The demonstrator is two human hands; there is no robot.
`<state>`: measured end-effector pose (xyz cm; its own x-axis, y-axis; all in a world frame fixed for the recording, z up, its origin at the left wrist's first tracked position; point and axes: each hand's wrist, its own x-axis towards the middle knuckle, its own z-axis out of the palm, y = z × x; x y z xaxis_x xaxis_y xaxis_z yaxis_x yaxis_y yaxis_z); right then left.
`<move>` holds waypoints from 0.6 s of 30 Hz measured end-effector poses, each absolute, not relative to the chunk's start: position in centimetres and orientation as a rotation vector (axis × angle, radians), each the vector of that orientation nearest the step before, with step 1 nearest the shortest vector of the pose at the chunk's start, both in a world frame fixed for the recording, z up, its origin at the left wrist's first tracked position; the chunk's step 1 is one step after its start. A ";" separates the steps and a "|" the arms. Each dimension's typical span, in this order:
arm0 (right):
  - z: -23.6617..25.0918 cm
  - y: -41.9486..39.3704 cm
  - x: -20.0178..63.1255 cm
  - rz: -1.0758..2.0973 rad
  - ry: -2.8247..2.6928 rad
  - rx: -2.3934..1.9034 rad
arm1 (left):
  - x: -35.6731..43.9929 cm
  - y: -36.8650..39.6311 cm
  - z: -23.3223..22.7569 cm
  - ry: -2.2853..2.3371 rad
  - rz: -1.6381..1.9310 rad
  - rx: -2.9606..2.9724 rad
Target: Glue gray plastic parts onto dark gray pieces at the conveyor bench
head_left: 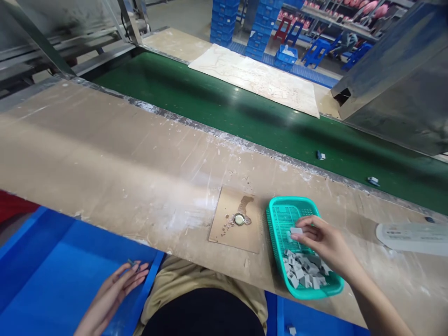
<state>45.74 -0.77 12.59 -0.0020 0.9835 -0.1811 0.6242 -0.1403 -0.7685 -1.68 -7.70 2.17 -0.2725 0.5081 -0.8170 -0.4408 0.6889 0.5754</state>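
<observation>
Over the teal plastic basket (275, 233), my right hand (317, 238) pinches a small light-grey plastic piece (296, 231) between thumb and fingers. Several similar grey pieces (304, 270) lie heaped at the basket's near end. Down at the left, my left hand (128, 277) is closed on a small dark part (132, 263), its kind too small to tell, above the blue bin (70, 261). Between the hands, a bottle cap (239, 219) rests on a square of cardboard (217, 233), with wet brown spots around it.
Beyond the worktable (140, 154) runs a green conveyor belt (196, 102) carrying two small parts (320, 155). A white sheet (259, 79) lies across its far edge. At the right is a white strip-shaped object (413, 237). A metal housing (399, 84) stands over the belt.
</observation>
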 end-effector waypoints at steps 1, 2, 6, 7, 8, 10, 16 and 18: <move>13.1 -0.8 45.3 1.028 -1.560 -1.798 | -1.7 -7.6 2.4 1.588 0.927 0.060; 13.6 -0.9 44.7 1.025 -1.507 -1.795 | -1.6 -7.5 2.7 1.580 0.949 0.063; 14.7 -0.6 41.5 0.758 -1.742 -1.710 | -1.2 -7.0 3.8 1.544 1.004 0.095; 14.6 -0.4 40.6 0.679 -1.853 -1.666 | -1.0 -6.9 4.2 1.525 0.997 0.119; 14.4 -0.2 39.8 0.607 -1.960 -1.611 | -0.9 -6.8 4.6 1.501 0.982 0.151; 13.7 0.3 38.2 0.488 -2.138 -1.493 | -0.7 -6.7 5.7 1.449 0.959 0.219; 10.9 1.8 36.0 0.275 -2.396 -1.321 | 0.0 -6.5 7.4 1.338 0.947 0.323; 10.3 2.0 36.0 0.270 -2.403 -1.370 | 0.4 -6.5 7.5 1.350 0.933 0.327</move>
